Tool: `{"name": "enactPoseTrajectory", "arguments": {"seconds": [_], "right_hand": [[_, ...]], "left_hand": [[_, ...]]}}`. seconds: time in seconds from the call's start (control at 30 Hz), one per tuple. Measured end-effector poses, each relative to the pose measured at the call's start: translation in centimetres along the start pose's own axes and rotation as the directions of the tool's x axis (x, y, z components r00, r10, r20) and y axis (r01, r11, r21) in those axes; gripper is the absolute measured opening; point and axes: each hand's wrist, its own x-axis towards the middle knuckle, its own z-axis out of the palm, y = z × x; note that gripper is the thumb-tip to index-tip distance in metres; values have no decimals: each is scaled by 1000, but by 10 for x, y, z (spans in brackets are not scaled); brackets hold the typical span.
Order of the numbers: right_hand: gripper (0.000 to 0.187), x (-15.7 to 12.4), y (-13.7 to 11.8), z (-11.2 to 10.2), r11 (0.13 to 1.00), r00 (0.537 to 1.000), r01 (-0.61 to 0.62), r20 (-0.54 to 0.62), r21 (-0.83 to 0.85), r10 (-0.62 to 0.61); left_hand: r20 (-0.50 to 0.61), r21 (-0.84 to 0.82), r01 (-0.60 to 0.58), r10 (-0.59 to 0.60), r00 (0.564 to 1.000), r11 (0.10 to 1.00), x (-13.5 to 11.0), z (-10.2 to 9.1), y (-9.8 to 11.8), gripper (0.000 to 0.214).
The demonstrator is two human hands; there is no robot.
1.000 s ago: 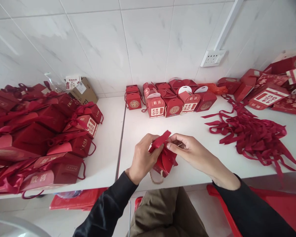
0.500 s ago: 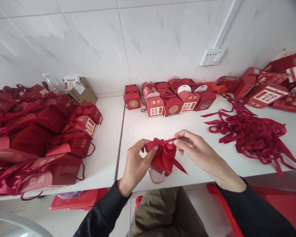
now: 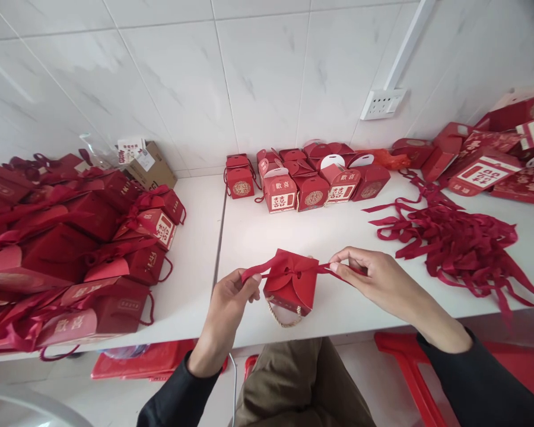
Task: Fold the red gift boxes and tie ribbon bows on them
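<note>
A small red gift box (image 3: 293,289) sits near the front edge of the white table, its top flaps folded together. A dark red ribbon (image 3: 267,269) passes through the holes in the top and stretches out to both sides. My left hand (image 3: 231,302) pinches the ribbon's left end between thumb and fingers. To the right of the box, my right hand (image 3: 369,276) is closed on the other end. A beige twisted cord handle (image 3: 285,324) hangs at the box's front.
Red boxes with ribbons (image 3: 93,255) are piled at the left. Several boxes (image 3: 314,190) stand by the wall. Loose ribbons (image 3: 463,249) lie in a heap at the right, below more piled boxes (image 3: 485,172). A red stool (image 3: 396,344) is under the table's right side.
My hands have moved apart, left and right. The ribbon that was bunched in a bow-like shape over the box is now pulled out sideways, and the box top shows.
</note>
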Motion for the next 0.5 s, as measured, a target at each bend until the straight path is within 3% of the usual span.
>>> {"name": "enactPoseTrajectory", "arguments": {"seconds": [0.13, 0.2, 0.27, 0.33, 0.43, 0.5], "right_hand": [[36, -1, -2, 2, 1000, 1000, 22, -6, -6, -22], [33, -1, -7, 0, 997, 996, 68, -61, -21, -69], [31, -2, -13, -1, 995, 992, 97, -82, -17, -98], [31, -4, -18, -2, 997, 997, 71, -39, 30, -70], [33, -8, -23, 0, 993, 999, 10, 49, 121, -16], [32, -9, -24, 1, 987, 997, -3, 72, 162, -9]], "left_hand": [[1, -285, 2, -2, 1000, 959, 2, 4, 7, 30], [27, -307, 0, 9, 1000, 952, 5, 8, 16, 35], [21, -153, -6, 10, 1000, 988, 12, 10, 23, 46], [-18, 141, -27, 30, 999, 990, 21, 9, 27, 61], [-53, 537, -115, 169, 984, 836, 29, 2, 25, 75], [-31, 658, -224, 323, 946, 719, 26, -3, 23, 67]]}}
